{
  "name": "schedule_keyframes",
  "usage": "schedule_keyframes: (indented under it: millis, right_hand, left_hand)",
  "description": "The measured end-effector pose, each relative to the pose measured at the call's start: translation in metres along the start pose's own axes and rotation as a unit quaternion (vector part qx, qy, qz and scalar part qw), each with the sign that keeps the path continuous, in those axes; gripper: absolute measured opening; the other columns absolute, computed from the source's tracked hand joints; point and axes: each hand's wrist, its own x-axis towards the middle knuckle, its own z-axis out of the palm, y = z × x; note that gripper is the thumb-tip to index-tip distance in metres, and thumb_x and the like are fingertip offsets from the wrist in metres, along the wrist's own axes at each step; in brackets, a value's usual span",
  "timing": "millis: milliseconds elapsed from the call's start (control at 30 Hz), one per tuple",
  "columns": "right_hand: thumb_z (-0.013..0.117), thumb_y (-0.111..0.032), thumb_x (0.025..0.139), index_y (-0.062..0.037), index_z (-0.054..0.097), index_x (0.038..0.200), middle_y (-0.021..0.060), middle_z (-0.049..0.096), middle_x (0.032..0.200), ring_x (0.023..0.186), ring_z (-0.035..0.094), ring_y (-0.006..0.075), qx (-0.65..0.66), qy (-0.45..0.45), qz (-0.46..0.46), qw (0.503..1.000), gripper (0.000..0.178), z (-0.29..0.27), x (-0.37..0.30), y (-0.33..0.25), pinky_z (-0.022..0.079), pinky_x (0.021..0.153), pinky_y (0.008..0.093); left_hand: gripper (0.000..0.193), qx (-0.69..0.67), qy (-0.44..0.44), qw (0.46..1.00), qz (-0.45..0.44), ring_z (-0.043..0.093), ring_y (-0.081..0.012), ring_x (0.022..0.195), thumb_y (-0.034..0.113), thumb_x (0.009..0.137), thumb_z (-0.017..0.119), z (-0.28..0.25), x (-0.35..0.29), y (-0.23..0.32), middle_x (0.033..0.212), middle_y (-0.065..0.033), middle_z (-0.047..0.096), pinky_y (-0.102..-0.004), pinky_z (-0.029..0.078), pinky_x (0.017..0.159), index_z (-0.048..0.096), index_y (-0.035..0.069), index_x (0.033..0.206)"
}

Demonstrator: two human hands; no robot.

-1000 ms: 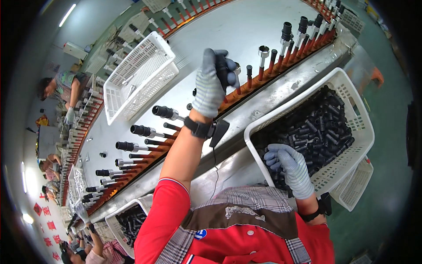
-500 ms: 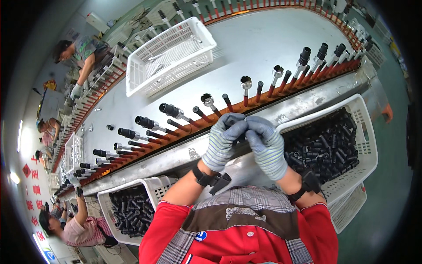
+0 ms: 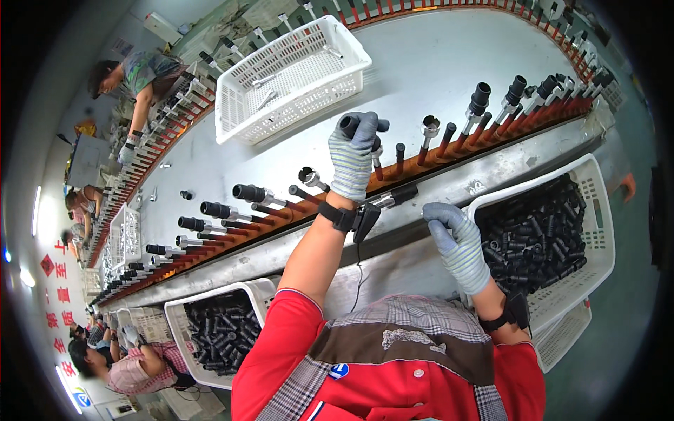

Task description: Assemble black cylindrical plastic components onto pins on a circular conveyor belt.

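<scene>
My left hand [image 3: 353, 158], in a striped grey glove, is closed around a short black tubular sleeve [image 3: 347, 125] above the row of posts. A dark end also sticks out on the other side of its fingers. Beneath it stands a red post with a silver fitting [image 3: 377, 151], partly hidden by the hand. My right hand [image 3: 460, 245], gloved alike, is half bent beside the basket of black sleeves, its thumb apart from the fingers and nothing visible in it. A black-and-silver piece [image 3: 401, 194] lies slanted on the metal edge, near my left wrist.
Red posts, many topped with silver fittings and black sleeves, line the curved rail [image 3: 281, 221]. A white basket [image 3: 239, 130] with a few silver pieces stands on the table. Baskets of black sleeves stand at right [image 3: 602, 231] and left [image 3: 175, 330]. Several co-workers are at left.
My hands were together over the metal edge. The left has moved up and away over the posts with a black sleeve; the right has drawn apart, to the right and slightly down.
</scene>
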Motion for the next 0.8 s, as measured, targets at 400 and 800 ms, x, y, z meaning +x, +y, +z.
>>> schedule_keyframes:
  millis: [400,800]
  right_hand:
    - [0.068,-0.024,0.080,-0.0024,0.061,0.109,0.0176,0.063,0.105,0.098,0.061,0.0347,-0.174,0.017,-0.358,0.917,0.037,0.111,0.133,-0.036,0.047,0.088,0.0417]
    - [0.064,-0.028,0.080,-0.0121,0.066,0.074,0.0065,0.064,0.077,0.073,0.062,0.0298,-0.128,-0.001,-0.342,0.931,0.018,0.289,0.138,-0.012,0.050,0.066,0.0406]
  left_hand:
    - [0.011,0.071,0.069,0.995,0.016,0.064,-0.0129,0.064,0.008,0.086,0.069,-0.089,0.001,-0.016,0.073,-0.0030,0.063,-0.0252,0.051,0.055,0.060,0.005,0.091]
    - [0.041,-0.042,-0.010,0.997,0.059,0.054,-0.0178,0.111,0.036,0.099,0.043,-0.306,0.003,-0.072,0.121,-0.0083,0.056,-0.0349,0.044,0.096,0.053,0.005,0.124]
